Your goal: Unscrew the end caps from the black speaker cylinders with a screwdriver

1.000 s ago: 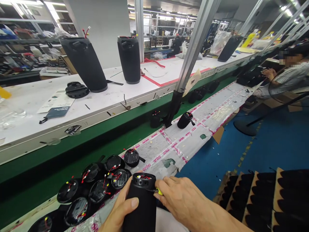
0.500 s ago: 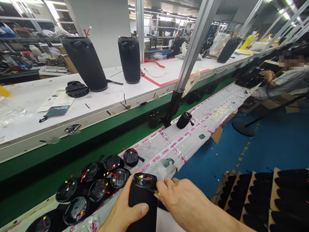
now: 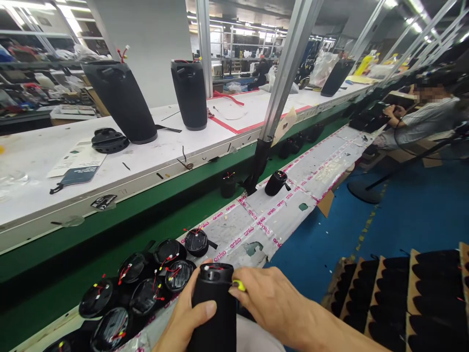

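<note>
The person's left hand (image 3: 185, 315) is bare, with a short, rounded thumbnail, and the wrist below it is bare too. The right hand (image 3: 273, 298) is likewise ungloved, its forearm (image 3: 322, 322) uncovered as far as it shows. Between and below the hands lies a smooth, pale greyish patch (image 3: 256, 337), perhaps clothing.

Matt black, cloth-like speaker body (image 3: 216, 313) with smooth, glossy plastic-looking rim (image 3: 216, 275).

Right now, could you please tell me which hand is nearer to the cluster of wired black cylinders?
The left hand, around the held cylinder, close to the cluster. The right hand is farther, on the held cylinder's other side, pinching a yellow piece.
</note>
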Demonstrator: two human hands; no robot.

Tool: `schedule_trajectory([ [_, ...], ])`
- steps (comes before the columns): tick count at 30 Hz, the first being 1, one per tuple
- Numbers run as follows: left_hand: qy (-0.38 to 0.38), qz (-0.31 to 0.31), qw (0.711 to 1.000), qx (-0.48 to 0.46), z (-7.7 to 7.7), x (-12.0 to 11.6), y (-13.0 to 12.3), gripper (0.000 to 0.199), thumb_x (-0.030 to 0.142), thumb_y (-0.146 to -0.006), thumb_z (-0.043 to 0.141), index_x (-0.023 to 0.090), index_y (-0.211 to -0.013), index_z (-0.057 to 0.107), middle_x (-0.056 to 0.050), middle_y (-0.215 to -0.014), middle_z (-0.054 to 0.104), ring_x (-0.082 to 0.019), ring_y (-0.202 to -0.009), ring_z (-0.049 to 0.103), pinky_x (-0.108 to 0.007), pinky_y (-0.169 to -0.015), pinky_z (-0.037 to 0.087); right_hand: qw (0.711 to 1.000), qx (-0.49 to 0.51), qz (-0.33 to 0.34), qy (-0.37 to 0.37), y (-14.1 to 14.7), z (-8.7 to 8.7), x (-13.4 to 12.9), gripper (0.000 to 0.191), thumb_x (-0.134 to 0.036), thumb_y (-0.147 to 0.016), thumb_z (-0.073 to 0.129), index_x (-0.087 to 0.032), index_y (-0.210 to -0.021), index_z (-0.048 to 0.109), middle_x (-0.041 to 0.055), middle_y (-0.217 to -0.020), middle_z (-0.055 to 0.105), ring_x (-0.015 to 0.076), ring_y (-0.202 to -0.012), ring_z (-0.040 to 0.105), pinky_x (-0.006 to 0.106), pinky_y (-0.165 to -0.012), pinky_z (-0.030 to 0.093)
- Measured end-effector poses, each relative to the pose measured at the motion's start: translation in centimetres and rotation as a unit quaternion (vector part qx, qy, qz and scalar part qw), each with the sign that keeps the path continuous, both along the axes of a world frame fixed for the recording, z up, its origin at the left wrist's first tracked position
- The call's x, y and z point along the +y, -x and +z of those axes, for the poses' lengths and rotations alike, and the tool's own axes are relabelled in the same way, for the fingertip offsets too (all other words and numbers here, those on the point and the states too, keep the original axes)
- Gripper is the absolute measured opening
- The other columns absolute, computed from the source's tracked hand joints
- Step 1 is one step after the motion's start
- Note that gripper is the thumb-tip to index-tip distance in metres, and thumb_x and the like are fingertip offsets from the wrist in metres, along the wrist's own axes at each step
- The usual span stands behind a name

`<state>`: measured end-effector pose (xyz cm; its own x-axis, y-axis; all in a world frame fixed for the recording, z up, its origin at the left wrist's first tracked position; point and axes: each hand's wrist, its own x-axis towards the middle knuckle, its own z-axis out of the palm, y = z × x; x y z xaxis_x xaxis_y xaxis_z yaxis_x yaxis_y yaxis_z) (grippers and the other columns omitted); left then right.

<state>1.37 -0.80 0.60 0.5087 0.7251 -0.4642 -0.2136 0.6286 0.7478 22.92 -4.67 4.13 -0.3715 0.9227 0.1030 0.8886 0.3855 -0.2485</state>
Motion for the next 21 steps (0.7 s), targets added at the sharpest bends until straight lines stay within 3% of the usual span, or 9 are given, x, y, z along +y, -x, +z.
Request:
schedule_trajectory([
  [3, 0.056, 0.015, 0.998, -0.038, -0.1, -0.2, 0.2, 0.091, 0.040, -0.078, 0.078, 0.027, -0.157, 0.035, -0.011, -0.130, 0.073, -0.036, -0.121, 0.069, -0.041, -0.094, 0.057, 0.997, 0.065, -0.044, 0.002, -1.0, 0.0, -0.3, 0.013, -0.029, -0.112, 0.036, -0.024, -0.106, 0.046, -0.0028, -0.081, 0.064, 0.0196, -0.070, 0.069, 0.034, -0.059, 0.039],
  [7, 0.053, -0.005, 0.998, -0.038, 0.4, -0.1, 0.4, 0.092, 0.039, -0.077, 0.082, 0.030, -0.156, 0.036, -0.008, -0.131, 0.073, -0.033, -0.122, 0.069, -0.038, -0.097, 0.055, 0.999, -0.009, -0.012, 0.042, -1.5, 0.3, -0.5, 0.009, -0.029, -0.108, 0.049, -0.025, -0.100, 0.047, -0.0025, -0.081, 0.063, 0.0215, -0.069, 0.068, 0.037, -0.056, 0.035],
  [14, 0.038, -0.037, 0.997, -0.055, 0.7, 0.3, 0.1, 0.097, 0.042, -0.075, 0.084, 0.027, -0.157, 0.034, -0.011, -0.139, 0.069, -0.039, -0.135, 0.059, -0.049, -0.108, 0.049, 0.992, -0.119, 0.034, 0.030, -0.8, 0.8, 0.1, 0.012, -0.028, -0.104, 0.057, -0.025, -0.099, 0.047, -0.0009, -0.081, 0.061, 0.0227, -0.066, 0.064, 0.038, -0.051, 0.030],
  [21, 0.009, -0.052, 0.999, -0.012, 0.4, 0.4, 0.4, 0.103, 0.048, -0.071, 0.087, 0.025, -0.158, 0.035, -0.012, -0.142, 0.067, -0.042, -0.137, 0.056, -0.055, -0.118, 0.040, 0.989, -0.139, 0.058, 0.004, -1.3, 0.7, 0.1, 0.014, -0.030, -0.105, 0.055, -0.026, -0.098, 0.044, -0.0012, -0.080, 0.060, 0.0222, -0.065, 0.062, 0.038, -0.050, 0.030],
])
